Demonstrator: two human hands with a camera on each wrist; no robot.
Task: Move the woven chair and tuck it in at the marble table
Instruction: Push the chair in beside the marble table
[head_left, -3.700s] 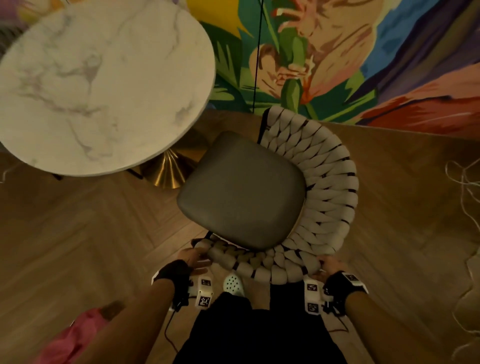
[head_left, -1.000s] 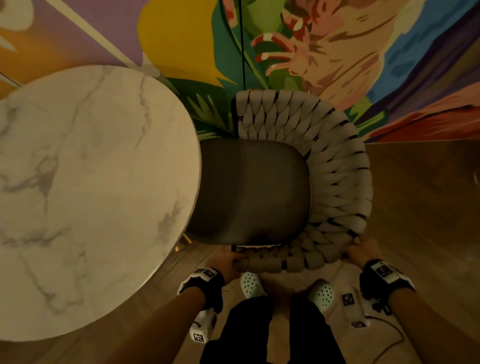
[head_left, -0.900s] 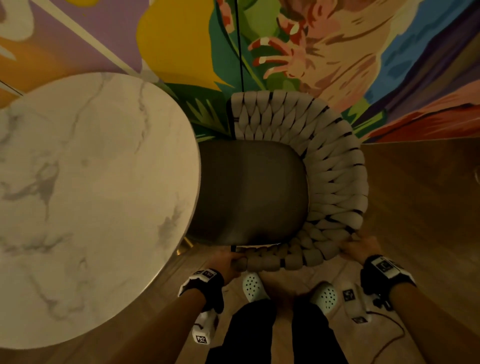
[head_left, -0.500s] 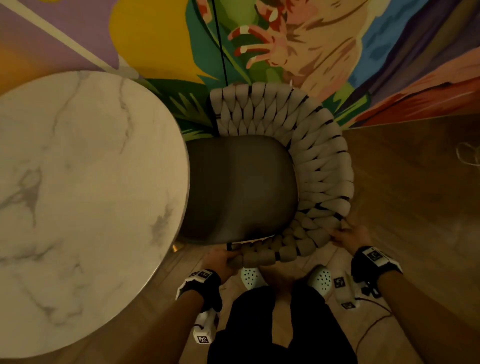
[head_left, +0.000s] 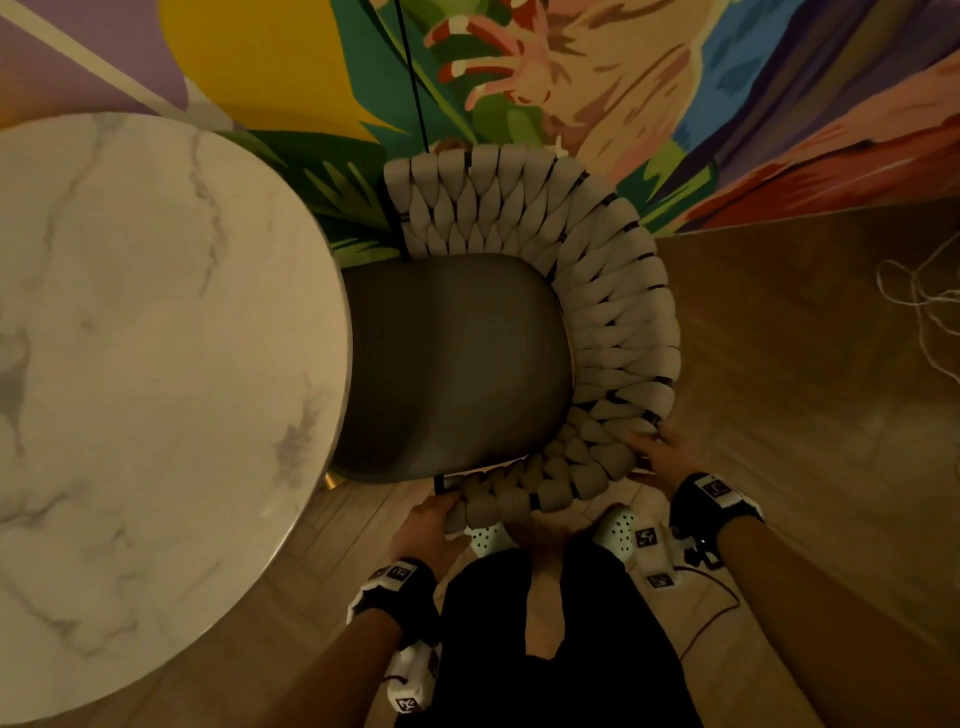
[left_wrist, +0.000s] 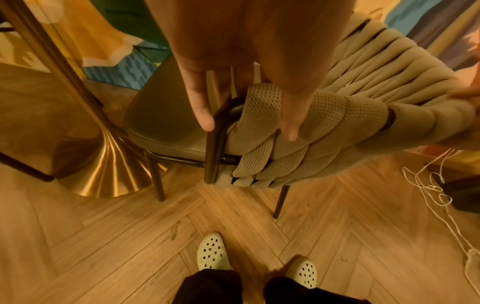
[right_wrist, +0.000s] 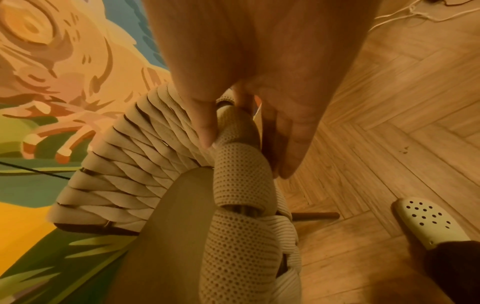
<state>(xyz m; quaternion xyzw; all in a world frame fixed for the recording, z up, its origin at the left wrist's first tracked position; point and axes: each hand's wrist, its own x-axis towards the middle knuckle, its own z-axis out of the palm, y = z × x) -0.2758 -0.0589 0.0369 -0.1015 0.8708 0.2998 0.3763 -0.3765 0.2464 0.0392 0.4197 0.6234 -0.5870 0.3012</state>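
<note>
The woven chair (head_left: 613, 322) has a grey seat (head_left: 457, 364) and a beige braided back. It stands beside the round marble table (head_left: 156, 389), with the seat's left edge hidden under the tabletop. My left hand (head_left: 434, 519) holds the near end of the back; in the left wrist view the left hand (left_wrist: 246, 127) has its thumb by the black frame (left_wrist: 213, 156) and its fingers over the weave. My right hand (head_left: 657, 452) holds the back's rim further right. In the right wrist view the right hand (right_wrist: 246, 154) has its thumb inside the rim and its fingers outside.
The table's gold pedestal base (left_wrist: 103, 168) sits close to the chair's front leg (left_wrist: 158, 185). A painted mural wall (head_left: 571, 78) stands just behind the chair. Loose white string (head_left: 924, 301) lies on the wood floor at right. My feet in pale clogs (left_wrist: 211, 253) stand behind the chair.
Since 3.7 s ago the chair has turned and slid left until its seat went under the table edge. Over the last second it has barely shifted; both hands stay on the back.
</note>
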